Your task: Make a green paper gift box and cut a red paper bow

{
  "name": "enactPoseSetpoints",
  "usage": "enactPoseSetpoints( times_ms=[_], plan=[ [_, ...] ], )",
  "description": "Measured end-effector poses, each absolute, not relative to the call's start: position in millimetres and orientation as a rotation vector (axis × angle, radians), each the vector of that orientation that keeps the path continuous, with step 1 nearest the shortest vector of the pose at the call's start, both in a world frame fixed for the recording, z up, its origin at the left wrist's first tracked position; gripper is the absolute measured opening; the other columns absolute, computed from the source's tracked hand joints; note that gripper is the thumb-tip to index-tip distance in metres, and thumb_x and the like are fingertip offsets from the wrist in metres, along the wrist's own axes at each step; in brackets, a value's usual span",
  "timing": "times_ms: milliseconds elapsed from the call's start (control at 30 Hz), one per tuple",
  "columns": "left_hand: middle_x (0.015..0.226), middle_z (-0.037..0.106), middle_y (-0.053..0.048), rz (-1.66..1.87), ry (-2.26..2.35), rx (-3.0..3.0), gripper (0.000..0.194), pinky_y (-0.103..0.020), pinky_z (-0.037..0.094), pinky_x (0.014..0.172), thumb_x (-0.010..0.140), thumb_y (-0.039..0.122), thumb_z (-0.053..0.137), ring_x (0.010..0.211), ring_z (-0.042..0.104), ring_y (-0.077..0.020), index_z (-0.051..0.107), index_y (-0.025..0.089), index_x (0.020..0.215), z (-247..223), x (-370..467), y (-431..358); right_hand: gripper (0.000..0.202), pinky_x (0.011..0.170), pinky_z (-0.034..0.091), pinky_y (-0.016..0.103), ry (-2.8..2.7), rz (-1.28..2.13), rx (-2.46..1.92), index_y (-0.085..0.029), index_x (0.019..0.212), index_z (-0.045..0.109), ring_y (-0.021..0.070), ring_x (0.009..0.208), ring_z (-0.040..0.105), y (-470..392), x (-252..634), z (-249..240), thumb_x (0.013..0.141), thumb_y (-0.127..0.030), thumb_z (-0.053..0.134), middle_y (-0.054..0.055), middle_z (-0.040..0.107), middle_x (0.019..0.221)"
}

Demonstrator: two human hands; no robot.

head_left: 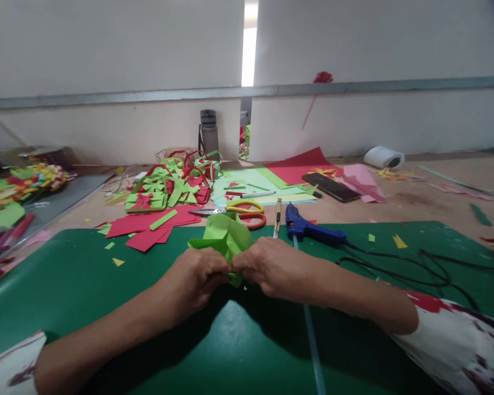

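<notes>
Over the green mat (86, 274), my left hand (201, 274) and right hand (267, 266) both pinch the folded green paper (228, 233), fingers closed on it, near the scissors (221, 210).

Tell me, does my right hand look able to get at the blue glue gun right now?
Probably yes: the glue gun lies just beyond your right hand, and nothing covers its handle. That hand is pinching the green paper, though, so it would likely need to let go first.

On a tan tabletop (432, 203) lies a flat green mat (234, 351) bearing a blue plastic glue gun (313, 231); beyond the gun are a grey cylindrical bottle (209, 134) leftward and a white roll (379, 157) rightward.
</notes>
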State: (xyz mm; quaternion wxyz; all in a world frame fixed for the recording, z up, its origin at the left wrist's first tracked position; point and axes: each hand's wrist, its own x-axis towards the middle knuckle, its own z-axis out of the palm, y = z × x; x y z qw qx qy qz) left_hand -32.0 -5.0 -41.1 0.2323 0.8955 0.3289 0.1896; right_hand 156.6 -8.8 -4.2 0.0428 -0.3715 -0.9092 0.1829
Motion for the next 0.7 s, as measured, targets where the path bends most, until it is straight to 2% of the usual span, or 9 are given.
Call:
enactPoseSetpoints(
  times_ms=[233, 500, 700],
  plan=[
    [0.074, 0.065, -0.002, 0.546, 0.913, 2.456, 0.015, -0.021, 0.043, 0.064, 0.084, 0.013, 0.053, 0.070, 0.060, -0.0128, 0.066, 0.017, 0.080, -41.5, -32.1, -3.7, 0.018, 0.046, 0.021, 0.022, -2.767, 0.537, -1.148, -0.017, 0.065, 0.059, 0.0073, 0.046, 0.033, -8.5, 155.8, -4.1, 0.070, -0.001, 0.054, -0.006, 0.037, 0.050],
    [0.071, 0.063, -0.002, 0.534, 0.859, 2.469, 0.019, -0.021, 0.041, 0.061, 0.086, 0.014, 0.049, 0.067, 0.059, -0.0122, 0.065, 0.015, 0.076, -40.2, -32.8, -3.4, 0.018, 0.047, 0.021, 0.022, -2.753, 0.558, -1.159, -0.018, 0.064, 0.058, 0.0074, 0.048, 0.032, -8.4, 155.1, -6.1, 0.067, -0.001, 0.053, -0.006, 0.038, 0.051],
    [0.067, 0.063, -0.001, 0.564, 0.886, 2.483, 0.016, -0.020, 0.039, 0.058, 0.083, 0.013, 0.053, 0.062, 0.058, -0.0111, 0.064, 0.015, 0.072, -38.6, -32.6, -3.6, 0.023, 0.044, 0.018, 0.023, -2.814, 0.425, -1.190, -0.019, 0.069, 0.063, 0.0087, 0.045, 0.028, -7.4, 155.0, -7.5, 0.062, 0.000, 0.052, -0.005, 0.041, 0.048]
  ],
)
